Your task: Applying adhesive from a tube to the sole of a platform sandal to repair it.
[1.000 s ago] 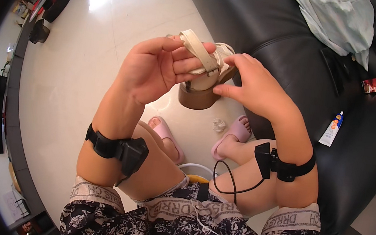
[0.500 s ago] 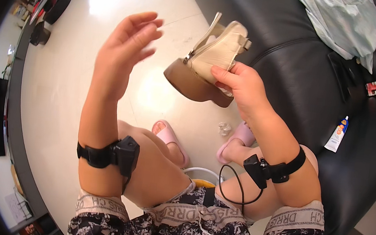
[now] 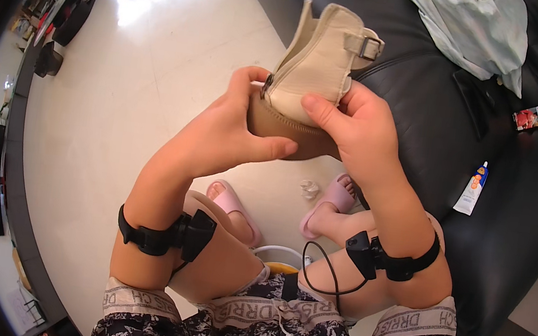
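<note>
Held up in front of me is a beige ankle boot [image 3: 315,66] with a thick brown sole, a small buckle strap on its upper and a zipper at one end. My left hand [image 3: 241,124] wraps round the brown sole at the zipper end, its thumb lying along the sole's underside edge. On the other side, my right hand [image 3: 362,122] grips the boot with its thumb on the beige upper and its fingers behind, where they are partly hidden. The shaft's opening points up and away from me.
To the right a black leather sofa [image 3: 411,162] bears a blue-and-white tube [image 3: 473,188], a small red packet [image 3: 527,118] and a pale plastic bag [image 3: 474,29]. Crumpled white paper [image 3: 309,188] lies on the tiled floor [image 3: 100,120] by my pink slippers [image 3: 237,211].
My left hand, raised and apart from the boot before, has come down and right and taken hold of its sole. The boot has turned slightly, showing its buckle more plainly.
</note>
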A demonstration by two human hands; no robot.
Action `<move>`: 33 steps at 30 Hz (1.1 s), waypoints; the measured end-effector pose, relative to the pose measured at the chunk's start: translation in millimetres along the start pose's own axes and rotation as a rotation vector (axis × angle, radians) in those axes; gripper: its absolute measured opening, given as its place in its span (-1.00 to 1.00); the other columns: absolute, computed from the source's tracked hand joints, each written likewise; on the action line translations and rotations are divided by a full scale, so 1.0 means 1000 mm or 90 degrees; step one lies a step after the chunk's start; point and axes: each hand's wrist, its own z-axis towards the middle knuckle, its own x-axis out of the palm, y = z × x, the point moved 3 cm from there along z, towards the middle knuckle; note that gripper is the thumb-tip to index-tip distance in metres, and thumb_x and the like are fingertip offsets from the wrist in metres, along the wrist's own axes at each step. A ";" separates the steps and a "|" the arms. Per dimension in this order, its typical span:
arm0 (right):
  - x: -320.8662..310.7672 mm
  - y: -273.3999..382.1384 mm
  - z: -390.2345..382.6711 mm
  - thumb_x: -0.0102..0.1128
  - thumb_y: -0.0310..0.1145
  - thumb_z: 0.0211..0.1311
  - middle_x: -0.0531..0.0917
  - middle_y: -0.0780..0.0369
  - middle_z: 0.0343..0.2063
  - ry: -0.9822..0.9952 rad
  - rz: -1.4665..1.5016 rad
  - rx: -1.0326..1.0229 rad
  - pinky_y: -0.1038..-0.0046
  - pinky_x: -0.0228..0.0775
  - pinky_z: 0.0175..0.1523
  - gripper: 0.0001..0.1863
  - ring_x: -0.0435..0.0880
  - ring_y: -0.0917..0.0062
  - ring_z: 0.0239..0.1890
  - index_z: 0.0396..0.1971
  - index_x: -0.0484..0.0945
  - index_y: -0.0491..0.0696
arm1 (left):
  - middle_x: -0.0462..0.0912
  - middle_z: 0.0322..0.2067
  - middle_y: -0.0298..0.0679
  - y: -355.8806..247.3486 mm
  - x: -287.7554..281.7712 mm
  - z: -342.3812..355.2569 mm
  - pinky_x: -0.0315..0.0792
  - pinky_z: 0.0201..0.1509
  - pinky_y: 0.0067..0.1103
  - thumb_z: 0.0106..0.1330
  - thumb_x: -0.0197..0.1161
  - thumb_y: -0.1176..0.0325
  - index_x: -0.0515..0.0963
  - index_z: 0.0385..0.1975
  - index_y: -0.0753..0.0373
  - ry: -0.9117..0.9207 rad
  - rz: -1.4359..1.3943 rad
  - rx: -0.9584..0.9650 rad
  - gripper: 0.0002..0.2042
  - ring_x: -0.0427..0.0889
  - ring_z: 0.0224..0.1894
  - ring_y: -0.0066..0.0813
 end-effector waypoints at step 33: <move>-0.006 0.052 -0.027 0.28 -0.47 0.03 0.60 0.25 -0.45 -0.048 -0.204 -0.181 0.62 0.38 -0.35 -0.79 0.53 0.67 -0.47 -0.32 0.54 -0.21 | 0.26 0.11 0.04 -0.017 0.043 -0.014 0.30 0.13 -0.40 -0.14 0.50 0.45 -0.17 0.28 0.30 -0.152 -0.090 0.586 0.03 0.39 0.10 -0.17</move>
